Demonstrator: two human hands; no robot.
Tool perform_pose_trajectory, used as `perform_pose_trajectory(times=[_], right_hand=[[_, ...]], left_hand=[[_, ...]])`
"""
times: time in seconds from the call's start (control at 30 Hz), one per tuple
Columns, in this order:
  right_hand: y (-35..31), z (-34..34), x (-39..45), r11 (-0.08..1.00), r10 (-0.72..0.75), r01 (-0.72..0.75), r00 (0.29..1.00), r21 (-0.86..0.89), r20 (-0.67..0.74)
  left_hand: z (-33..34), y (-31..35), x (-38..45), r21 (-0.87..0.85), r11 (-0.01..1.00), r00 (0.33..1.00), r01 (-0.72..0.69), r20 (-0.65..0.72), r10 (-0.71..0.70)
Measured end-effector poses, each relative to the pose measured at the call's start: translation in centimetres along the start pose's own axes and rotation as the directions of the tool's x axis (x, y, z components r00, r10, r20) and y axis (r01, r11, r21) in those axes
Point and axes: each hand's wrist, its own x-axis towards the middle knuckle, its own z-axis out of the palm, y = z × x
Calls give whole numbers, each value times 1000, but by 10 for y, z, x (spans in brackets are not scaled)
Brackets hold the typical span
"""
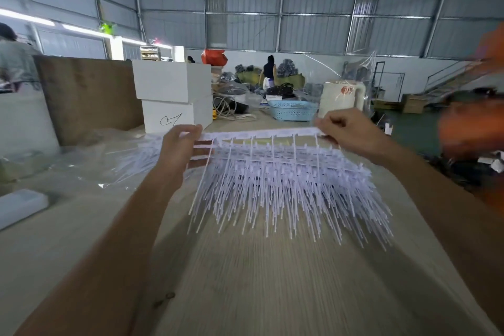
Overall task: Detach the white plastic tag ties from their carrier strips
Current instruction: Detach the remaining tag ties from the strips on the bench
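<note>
A white carrier strip (pixel 259 134) runs level between my two hands, above a wooden table (pixel 245 281). My left hand (pixel 180 150) grips its left end, thumb on top and fingers under. My right hand (pixel 346 132) pinches its right end. A few thin white tag ties (pixel 294 146) hang down from the held strip. Below it lies a thick stack of further strips with several white ties (pixel 286 194) bristling toward me.
Clear plastic wrap with loose ties (pixel 122 161) lies at the left. Two white boxes (pixel 174 95) and a brown board (pixel 87 98) stand behind it. A blue basket (pixel 293 110) and a white container (pixel 342 98) stand at the far end. A person (pixel 268 71) stands far back.
</note>
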Motion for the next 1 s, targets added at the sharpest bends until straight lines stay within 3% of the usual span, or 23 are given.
perform_pose_trajectory(times=[0.03,0.1,0.17,0.27,0.33,0.4,0.5,0.67,0.73,0.87,1.0], right_hand=[[6,5,-6,999,8,-6,999,-47,36],[15,17,-20,994,5,3,997,-106,73],[23,33,-34,995,-21,29,997,-97,77],[27,56,-49,997,-60,62,998,-35,31],[24,61,-54,996,-86,87,996,-27,18],[21,57,-58,991,-130,130,991,-37,-7],[20,48,-66,987,-157,156,987,-35,-24],[28,35,-69,995,-95,96,989,-3,116],[33,27,-70,997,-58,66,982,-35,182],[50,9,-79,986,95,-137,925,92,367],[56,1,-79,956,97,-193,919,220,382]], left_hand=[[-4,0,1,213,973,992,-92,-66,108],[-7,0,0,601,756,923,-259,-76,376],[3,3,-11,674,613,848,-411,37,529],[41,0,-36,580,597,830,-555,335,446],[68,-9,-55,553,543,769,-632,538,347],[85,-19,-69,512,543,716,-665,644,269],[92,-27,-75,467,571,688,-675,679,258],[91,-20,-75,464,384,600,-798,661,450],[87,-17,-73,492,357,608,-794,645,464],[72,-15,-70,509,453,676,-732,623,393],[64,-14,-64,596,412,715,-689,654,248]])
